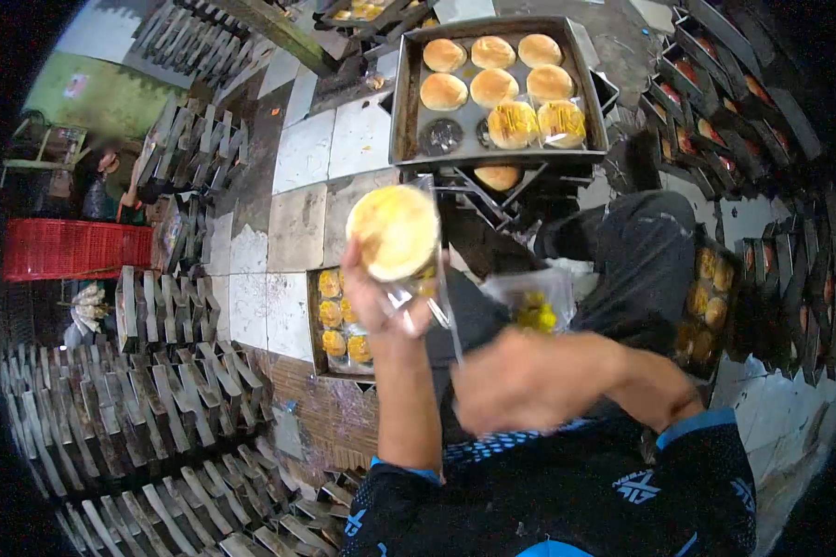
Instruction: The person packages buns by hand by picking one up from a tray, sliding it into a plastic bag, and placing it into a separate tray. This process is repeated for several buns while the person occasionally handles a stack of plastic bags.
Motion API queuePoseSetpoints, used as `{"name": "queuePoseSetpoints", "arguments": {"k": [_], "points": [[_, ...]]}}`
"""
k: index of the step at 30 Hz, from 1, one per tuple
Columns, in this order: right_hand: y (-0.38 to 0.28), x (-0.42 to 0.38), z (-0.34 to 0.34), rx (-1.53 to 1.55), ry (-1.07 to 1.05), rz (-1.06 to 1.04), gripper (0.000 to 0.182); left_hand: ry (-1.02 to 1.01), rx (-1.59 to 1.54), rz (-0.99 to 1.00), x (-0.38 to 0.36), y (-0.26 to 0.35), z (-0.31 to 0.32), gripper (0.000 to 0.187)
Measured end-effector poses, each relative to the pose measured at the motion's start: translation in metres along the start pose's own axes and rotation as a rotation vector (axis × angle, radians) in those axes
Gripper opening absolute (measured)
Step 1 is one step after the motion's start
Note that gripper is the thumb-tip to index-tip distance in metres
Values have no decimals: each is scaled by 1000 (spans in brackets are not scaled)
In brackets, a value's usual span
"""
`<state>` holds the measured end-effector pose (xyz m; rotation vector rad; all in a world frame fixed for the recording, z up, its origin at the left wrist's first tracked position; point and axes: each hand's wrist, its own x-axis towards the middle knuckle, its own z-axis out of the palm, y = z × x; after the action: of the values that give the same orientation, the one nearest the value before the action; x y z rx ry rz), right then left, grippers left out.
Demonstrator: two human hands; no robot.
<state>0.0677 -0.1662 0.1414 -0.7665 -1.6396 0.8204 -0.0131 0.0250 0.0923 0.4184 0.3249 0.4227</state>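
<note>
Bun (393,230) in clear wrapper, clasped by left hand (381,302); blurred right hand (529,376), grip unclear, mid-bagging, sealing probably next.

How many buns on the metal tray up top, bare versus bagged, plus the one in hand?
Bare buns on the tray: 6
Bagged buns on the tray: 2
Bun held in left hand: 1
Total: 9
</note>
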Motion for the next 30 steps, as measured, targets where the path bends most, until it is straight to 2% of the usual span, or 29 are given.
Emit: {"name": "queuePoseSetpoints", "arguments": {"k": [1,2,3,4,5,6,7,8,9,10,11,12,14,16,17,18,20,21,22,23,24,26,27,28,30], "points": [[3,-7,-6,-7,-7,-1,10,-73,-77,-51,1,11,-13,63],[10,-18,-12,289,-176,86,10,-112,-82,-2,4,15,-26,66],[20,-26,-15,594,-345,179,14,-134,-63,-35,2,17,-29,67],[41,-31,-17,93,-77,393,11,-149,-47,-67,-2,15,-33,67],[60,-32,-3,-572,453,460,16,22,14,-55,-7,7,-36,68],[66,-20,-3,-991,745,369,22,196,75,-38,-12,-6,-34,69],[63,-15,-1,-908,773,262,23,281,154,-28,-18,-24,-24,72],[59,-11,-3,-815,785,148,23,152,188,-82,-33,-36,-20,71],[55,-6,-4,-896,774,79,22,61,14,-159,-43,-47,-22,69],[55,-5,-3,-971,769,12,22,200,150,-232,-56,-54,-13,67],[62,-8,-1,-858,829,25,15,192,363,-21,-50,-76,-36,66],[66,-9,4,-712,950,186,11,221,350,10,-51,-77,-43,66],[80,-9,13,-320,1131,355,8,214,938,731,-46,-71,-54,36],[78,-9,11,-200,1062,421,8,50,1164,724,-55,-35,-59,16],[74,-6,9,-93,1011,478,8,154,1209,865,-57,-25,-53,8],[65,3,6,-89,995,492,8,198,1185,960,-61,-19,-61,7],[50,24,-2,-843,774,276,8,150,1338,1247,-68,9,-58,9],[66,24,2,-980,828,159,9,159,1333,1245,-66,17,-67,9],[96,16,1,-1066,844,28,8,208,1477,1277,-61,22,-83,10],[125,17,2,-743,840,267,8,257,1619,1304,-55,23,-99,12],[149,17,2,-417,815,490,9,350,1616,1219,-46,20,-117,16],[170,5,10,-509,751,397,10,370,1656,1130,-48,20,-141,16],[165,11,21,-329,834,398,7,375,1594,1118,-50,20,-141,15],[162,13,21,-318,825,424,7,387,1535,1090,-55,16,-140,15],[159,14,13,-659,626,294,7,375,1510,1114,-53,14,-142,12]]}}
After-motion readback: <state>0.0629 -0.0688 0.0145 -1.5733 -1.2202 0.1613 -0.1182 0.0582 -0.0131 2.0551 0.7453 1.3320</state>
